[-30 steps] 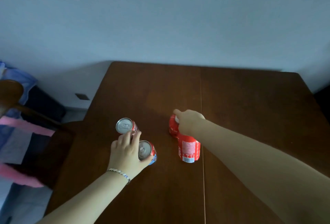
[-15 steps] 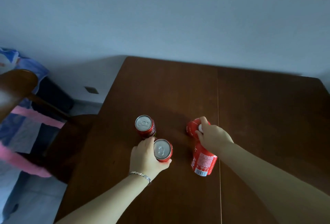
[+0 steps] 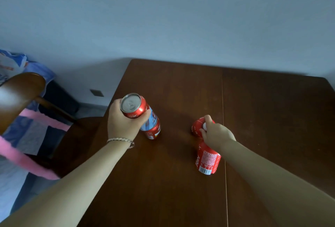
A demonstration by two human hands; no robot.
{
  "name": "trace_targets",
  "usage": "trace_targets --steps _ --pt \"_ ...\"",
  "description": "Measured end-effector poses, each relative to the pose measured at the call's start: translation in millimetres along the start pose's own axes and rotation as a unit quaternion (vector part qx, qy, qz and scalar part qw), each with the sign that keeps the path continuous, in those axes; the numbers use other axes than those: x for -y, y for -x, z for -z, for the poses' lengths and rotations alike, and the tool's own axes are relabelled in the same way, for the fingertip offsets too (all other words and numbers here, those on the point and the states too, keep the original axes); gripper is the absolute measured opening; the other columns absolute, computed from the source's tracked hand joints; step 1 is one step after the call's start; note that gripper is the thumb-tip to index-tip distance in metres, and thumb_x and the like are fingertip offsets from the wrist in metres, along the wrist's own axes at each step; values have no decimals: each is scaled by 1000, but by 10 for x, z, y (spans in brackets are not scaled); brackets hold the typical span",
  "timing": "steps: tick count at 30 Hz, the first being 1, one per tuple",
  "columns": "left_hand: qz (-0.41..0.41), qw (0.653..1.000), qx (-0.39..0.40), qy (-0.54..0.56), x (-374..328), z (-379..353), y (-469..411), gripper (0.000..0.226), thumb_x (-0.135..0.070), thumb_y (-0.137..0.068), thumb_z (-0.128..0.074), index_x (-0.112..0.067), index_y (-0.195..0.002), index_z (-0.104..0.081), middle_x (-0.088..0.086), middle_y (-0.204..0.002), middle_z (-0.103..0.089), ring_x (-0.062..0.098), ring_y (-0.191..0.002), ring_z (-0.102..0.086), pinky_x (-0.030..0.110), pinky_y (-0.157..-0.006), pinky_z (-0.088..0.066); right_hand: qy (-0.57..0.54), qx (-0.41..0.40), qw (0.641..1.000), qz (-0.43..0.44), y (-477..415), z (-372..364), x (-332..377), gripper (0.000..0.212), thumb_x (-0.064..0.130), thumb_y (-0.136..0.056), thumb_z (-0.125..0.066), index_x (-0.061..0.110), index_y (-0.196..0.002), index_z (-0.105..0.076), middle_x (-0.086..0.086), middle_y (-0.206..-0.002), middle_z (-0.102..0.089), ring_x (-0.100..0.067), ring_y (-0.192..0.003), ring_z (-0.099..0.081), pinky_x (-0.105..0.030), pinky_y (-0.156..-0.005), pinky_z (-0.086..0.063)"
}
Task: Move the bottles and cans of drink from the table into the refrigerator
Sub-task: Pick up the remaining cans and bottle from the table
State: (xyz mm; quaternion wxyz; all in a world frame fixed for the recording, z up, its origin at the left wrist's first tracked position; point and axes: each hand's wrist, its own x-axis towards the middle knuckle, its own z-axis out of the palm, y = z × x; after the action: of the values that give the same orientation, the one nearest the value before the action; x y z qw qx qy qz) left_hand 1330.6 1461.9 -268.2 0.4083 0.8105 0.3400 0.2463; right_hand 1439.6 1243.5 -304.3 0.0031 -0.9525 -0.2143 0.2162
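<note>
Red aluminium can with a silver lid (image 3: pixel 133 105), seen from the head view, sat in our left hand (image 3: pixel 123 125). Fingers and thumb wrapped its upper body, holding it tilted and clear of the dark brown wooden table (image 3: pixel 181 190). Just beyond it a second red can with a printed label (image 3: pixel 154 132) stood on the table, partly hidden. To the right, our right hand (image 3: pixel 217 134) curled its fingers over the top of a far red drink container (image 3: pixel 195 127), its wrist above a near upright red can with a barcode (image 3: pixel 208 161). We judged this grasp needed both tops squeezed firmly together before lifting, or one could slip. The held can's lid looked sealed, its contents unseen. No refrigerator showed.
</note>
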Motion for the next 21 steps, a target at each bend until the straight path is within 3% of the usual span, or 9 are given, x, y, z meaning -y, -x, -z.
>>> trace_targets --steps 4,10,13,17,19,21 --pt "-38 998 36 -47 110 -130 11 65 -32 -62 -84 -12 -115 -53 1 -105 -57 10 -94 -53 7 -66 -39 -3 1 1000 -3 12 -8 7 46 35 -101 -32 16 -142 -19 0 -68 -49 -13 -56 -52 -23 -52 -47" --pt "-24 998 66 6 185 -204 -92 68 -27 -68 -81 -13 -124 -46 4 -116 -55 13 -104 -53 24 -77 -51 9 0 1000 -8 19 23 39 49 35 -102 -31 16 -144 -16 -2 -76 -55 -12 -59 -54 -21 -55 -49" --pt "-25 995 83 46 232 -194 -99 66 -19 -68 -81 -19 -122 -44 -2 -115 -52 11 -102 -53 18 -75 -49 17 -5 1000 -7 18 20 39 49 35 -102 -31 15 -144 -17 2 -66 -48 -9 -52 -49 -16 -45 -40" --pt "33 978 140 153 451 -262 14 78 -5 -64 -82 -28 -123 -38 -10 -116 -50 12 -110 -53 25 -86 -50 -1 4 1000 -9 13 23 29 50 35 -102 -32 16 -145 -16 -4 -83 -60 -9 -56 -50 -16 -48 -42" --pt "56 975 153 150 577 -387 70 81 -9 -64 -83 -25 -128 -37 -7 -120 -51 11 -113 -52 27 -89 -49 -12 5 1000 -9 2 17 21 49 35 -101 -33 17 -144 -17 -4 -88 -63 -7 -54 -47 -14 -45 -37" --pt "73 979 121 149 627 -532 106 81 -11 -64 -82 -19 -132 -37 -5 -121 -52 10 -111 -52 25 -90 -48 -10 -7 1000 -9 1 -4 10 48 36 -101 -33 17 -143 -18 1 -73 -55 -6 -51 -46 -14 -43 -36"
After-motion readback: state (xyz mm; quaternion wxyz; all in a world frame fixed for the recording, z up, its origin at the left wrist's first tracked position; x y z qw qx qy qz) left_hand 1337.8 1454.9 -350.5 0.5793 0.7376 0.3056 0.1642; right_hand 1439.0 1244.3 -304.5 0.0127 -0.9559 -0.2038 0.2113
